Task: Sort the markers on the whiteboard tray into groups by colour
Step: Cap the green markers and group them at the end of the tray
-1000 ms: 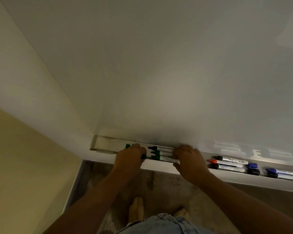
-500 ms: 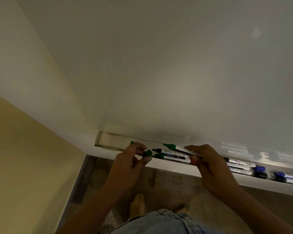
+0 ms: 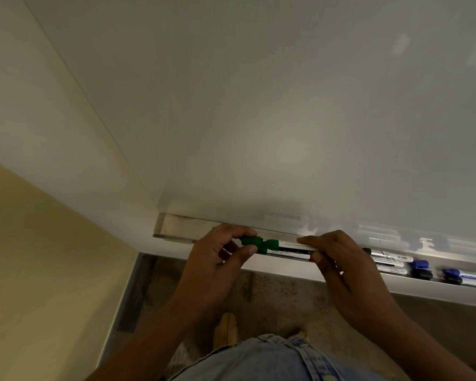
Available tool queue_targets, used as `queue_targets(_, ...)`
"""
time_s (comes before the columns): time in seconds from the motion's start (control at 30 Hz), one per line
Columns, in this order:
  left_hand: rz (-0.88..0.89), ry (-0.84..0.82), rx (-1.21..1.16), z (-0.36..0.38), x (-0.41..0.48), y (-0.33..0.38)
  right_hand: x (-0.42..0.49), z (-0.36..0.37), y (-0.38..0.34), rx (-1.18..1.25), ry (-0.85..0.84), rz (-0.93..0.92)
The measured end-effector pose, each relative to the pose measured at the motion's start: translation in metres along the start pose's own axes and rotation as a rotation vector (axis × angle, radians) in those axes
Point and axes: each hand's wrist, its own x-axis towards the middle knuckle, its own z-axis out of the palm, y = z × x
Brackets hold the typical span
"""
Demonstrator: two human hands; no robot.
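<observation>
green-capped markers (image 3: 261,244), white labelled barrels, between both hands over tray (image 3: 173,229)

Dim, warm light; soft blur, perhaps motion, with wide-angle edge bending.

Yellow wall (image 3: 39,270), mottled grey floor (image 3: 272,292).

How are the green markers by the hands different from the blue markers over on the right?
The green markers have green caps; the blue markers have blue caps. The green markers are pinched between the left hand and the right hand, while nobody touches the blue markers. The green markers sit near the tray's left end; the blue markers lie far to the right. Both kinds have pale barrels and lie lengthwise along the tray.
</observation>
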Motion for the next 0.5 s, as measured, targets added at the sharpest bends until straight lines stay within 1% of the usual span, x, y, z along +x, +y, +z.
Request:
queue_targets(0.1, 0.034, -0.042, 0.091, 0.005, -0.001, 0.002, 0.0, 0.003, -0.001, -0.047, -0.051, 0.018)
queue_targets(0.23, 0.058, -0.055, 0.108, 0.008, 0.0, 0.001, 0.0, 0.003, -0.007, -0.067, -0.089, 0.058)
queue_targets(0.33, 0.147, -0.117, 0.2, 0.015, -0.002, 0.002, 0.001, 0.01, -0.014, -0.164, -0.156, 0.043)
queue_targets(0.5, 0.252, -0.141, 0.261, 0.027, -0.007, 0.003, 0.015, 0.022, -0.021, -0.296, -0.081, 0.17)
